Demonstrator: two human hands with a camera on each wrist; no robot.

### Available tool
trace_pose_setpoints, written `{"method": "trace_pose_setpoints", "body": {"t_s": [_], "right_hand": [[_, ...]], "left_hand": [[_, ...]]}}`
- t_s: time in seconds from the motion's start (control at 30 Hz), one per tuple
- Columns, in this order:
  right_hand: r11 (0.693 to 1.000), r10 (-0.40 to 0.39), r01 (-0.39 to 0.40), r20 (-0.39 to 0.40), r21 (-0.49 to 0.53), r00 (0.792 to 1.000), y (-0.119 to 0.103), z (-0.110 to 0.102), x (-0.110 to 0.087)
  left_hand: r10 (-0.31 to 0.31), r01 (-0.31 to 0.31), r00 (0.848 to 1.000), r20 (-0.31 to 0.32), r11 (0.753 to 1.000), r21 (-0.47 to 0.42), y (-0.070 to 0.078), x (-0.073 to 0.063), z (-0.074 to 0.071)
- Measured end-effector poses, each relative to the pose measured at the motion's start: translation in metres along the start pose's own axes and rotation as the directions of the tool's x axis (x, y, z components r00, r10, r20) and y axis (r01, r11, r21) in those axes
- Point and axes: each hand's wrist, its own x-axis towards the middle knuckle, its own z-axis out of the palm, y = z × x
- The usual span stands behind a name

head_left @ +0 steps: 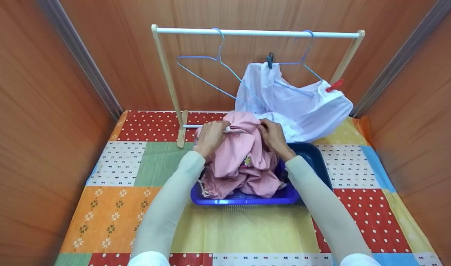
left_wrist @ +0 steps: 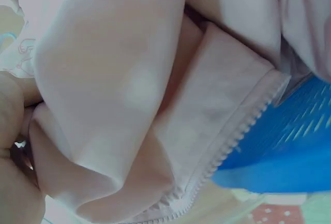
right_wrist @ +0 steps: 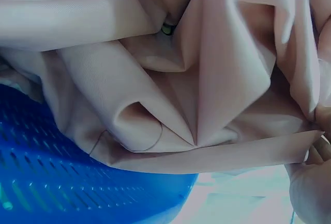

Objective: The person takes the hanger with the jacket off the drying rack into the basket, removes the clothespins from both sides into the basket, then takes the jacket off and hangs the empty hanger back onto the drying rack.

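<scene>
A pink garment point(head_left: 234, 151) with lace-like trim and a small yellow print is bunched over a blue slotted basket point(head_left: 244, 201). My left hand point(head_left: 210, 138) pinches its upper left part, where a white bit shows by the fingers. On the other side my right hand point(head_left: 273, 136) pinches the upper right edge. The left wrist view shows the beaded trim of the pink garment point(left_wrist: 217, 94) hanging over the basket point(left_wrist: 279, 162). In the right wrist view, folds of the garment point(right_wrist: 227, 79) hide much of the basket point(right_wrist: 103, 188).
Behind stands a rack point(head_left: 255, 32) with a bare blue hanger point(head_left: 201, 75). To its right a white garment point(head_left: 288, 99) hangs on another hanger point(head_left: 290, 63), held by a black clip point(head_left: 270, 61) and a red clip point(head_left: 335, 85). A dark tray point(head_left: 323, 166) sits beside the basket. Wooden panels point(head_left: 37, 111) enclose the sides.
</scene>
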Motion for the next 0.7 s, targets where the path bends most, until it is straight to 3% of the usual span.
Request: {"method": "trace_pose_setpoints", "body": {"t_s": [0.17,0.4,0.7], "right_hand": [[1.000,-0.022,0.022,0.003,0.012,1.000,-0.003,-0.006,-0.010],[0.991,-0.120,0.120,-0.007,0.059,0.993,-0.009,-0.015,-0.024],[0.983,-0.183,0.179,0.086,0.048,0.979,-0.017,-0.017,-0.041]], "left_hand": [[0.080,-0.080,0.997,-0.016,0.997,0.022,0.007,-0.012,-0.007],[0.143,-0.139,0.987,-0.072,0.989,0.053,0.016,-0.031,-0.013],[0.190,-0.186,0.979,-0.069,0.981,0.061,0.019,-0.062,-0.009]]}}
